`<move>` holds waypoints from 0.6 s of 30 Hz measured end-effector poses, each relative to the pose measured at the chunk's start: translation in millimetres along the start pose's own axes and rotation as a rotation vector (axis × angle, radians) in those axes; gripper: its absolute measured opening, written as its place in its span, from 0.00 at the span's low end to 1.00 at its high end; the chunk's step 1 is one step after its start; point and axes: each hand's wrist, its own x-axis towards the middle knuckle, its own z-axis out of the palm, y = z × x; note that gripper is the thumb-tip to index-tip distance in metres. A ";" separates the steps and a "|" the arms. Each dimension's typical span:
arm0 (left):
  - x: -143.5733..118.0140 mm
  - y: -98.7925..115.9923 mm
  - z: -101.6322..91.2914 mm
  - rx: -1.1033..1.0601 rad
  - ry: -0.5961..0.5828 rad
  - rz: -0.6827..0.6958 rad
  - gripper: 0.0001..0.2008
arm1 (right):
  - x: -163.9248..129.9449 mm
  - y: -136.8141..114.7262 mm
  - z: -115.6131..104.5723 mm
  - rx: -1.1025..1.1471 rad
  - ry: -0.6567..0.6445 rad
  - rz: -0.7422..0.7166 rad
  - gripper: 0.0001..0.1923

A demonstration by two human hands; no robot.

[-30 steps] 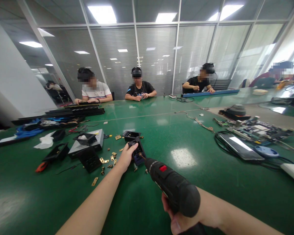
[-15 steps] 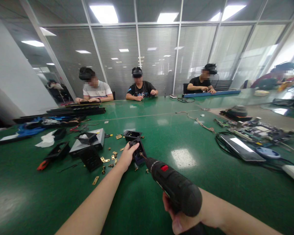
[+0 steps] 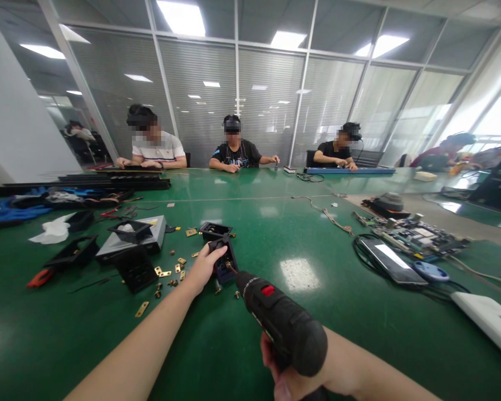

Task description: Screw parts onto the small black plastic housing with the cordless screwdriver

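My left hand (image 3: pixel 204 268) is closed on a small black plastic box (image 3: pixel 224 273), its thumb over the upper edge. In my right hand (image 3: pixel 290 379) is a black cordless drill (image 3: pixel 281 317) with a red switch on top. The drill's bit points into the box and meets a brass-coloured part (image 3: pixel 229 265) inside; whether it is seated in a screw head I cannot tell. Just behind the held box stands another black box (image 3: pixel 215 230). Brass plates (image 3: pixel 142 309) and several small screws (image 3: pixel 158 289) lie scattered left of my left hand.
A silver metal box (image 3: pixel 158 234) with black frames on it sits to the left, near a black frame (image 3: pixel 75 253) and white tissue (image 3: pixel 52 229). To the right are a phone (image 3: pixel 394 262), cables and circuit boards (image 3: pixel 417 234). Three people work across the green table (image 3: pixel 259 223).
The view has turned slightly right, so things appear shifted left. Both hands keep box and drill in nearly the same relation. Across the table, the middle person's hand has reached out to a small upright object.
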 end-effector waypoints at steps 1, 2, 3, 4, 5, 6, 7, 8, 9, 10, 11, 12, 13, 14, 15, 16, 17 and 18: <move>-0.2 0.3 0.0 -0.006 -0.015 -0.027 0.31 | 0.5 0.6 0.0 0.000 -0.004 -0.014 0.39; -0.4 0.6 0.1 -0.010 -0.027 -0.050 0.31 | 1.1 1.1 0.0 -0.005 -0.010 -0.037 0.38; -0.4 0.8 0.1 -0.011 -0.034 -0.064 0.31 | 1.6 1.5 0.0 -0.012 -0.014 -0.063 0.38; -0.3 0.9 0.1 -0.006 -0.034 -0.067 0.30 | 2.0 1.6 0.0 -0.017 -0.015 -0.088 0.37; 0.0 0.8 0.1 0.002 -0.031 -0.065 0.29 | 2.2 1.5 0.0 -0.022 -0.012 -0.108 0.36; 0.4 0.5 0.1 0.008 -0.028 -0.062 0.28 | 2.2 0.9 0.2 -0.027 -0.006 -0.122 0.35; 0.9 0.1 0.1 0.013 -0.025 -0.060 0.28 | 2.0 0.0 0.6 -0.032 -0.002 -0.130 0.35; 1.4 -0.5 0.1 0.017 -0.021 -0.057 0.27 | 1.7 -1.2 1.1 -0.038 0.001 -0.134 0.35; 1.9 -1.1 0.2 0.020 -0.017 -0.057 0.27 | 1.3 -2.8 1.7 -0.042 0.000 -0.133 0.35; 2.4 -1.8 0.3 0.024 -0.012 -0.056 0.26 | 0.8 -4.4 2.5 -0.048 -0.001 -0.133 0.35; 2.7 -2.4 0.3 0.028 -0.007 -0.056 0.26 | 0.4 -6.1 3.3 -0.057 0.001 -0.131 0.35; 2.9 -3.0 0.4 0.033 -0.001 -0.055 0.25 | 0.0 -7.6 4.1 -0.065 0.006 -0.128 0.35; 3.1 -3.5 0.5 0.038 0.004 -0.052 0.25 | -0.3 -8.8 4.9 -0.074 0.012 -0.120 0.35; 3.2 -3.9 0.6 0.042 0.009 -0.048 0.24 | -0.5 -9.7 5.5 -0.082 0.016 -0.106 0.35; 3.2 -4.3 0.6 0.046 0.011 -0.043 0.24 | -0.8 -10.3 6.0 -0.089 0.018 -0.088 0.35; 3.3 -4.6 0.7 0.050 0.012 -0.039 0.24 | -1.0 -10.7 6.3 -0.093 0.019 -0.070 0.35; 3.3 -4.8 0.7 0.053 0.012 -0.037 0.23 | -1.2 -10.9 6.5 -0.094 0.021 -0.056 0.35; 3.4 -4.9 0.7 0.056 0.012 -0.036 0.24 | -1.4 -11.0 6.5 -0.095 0.023 -0.051 0.35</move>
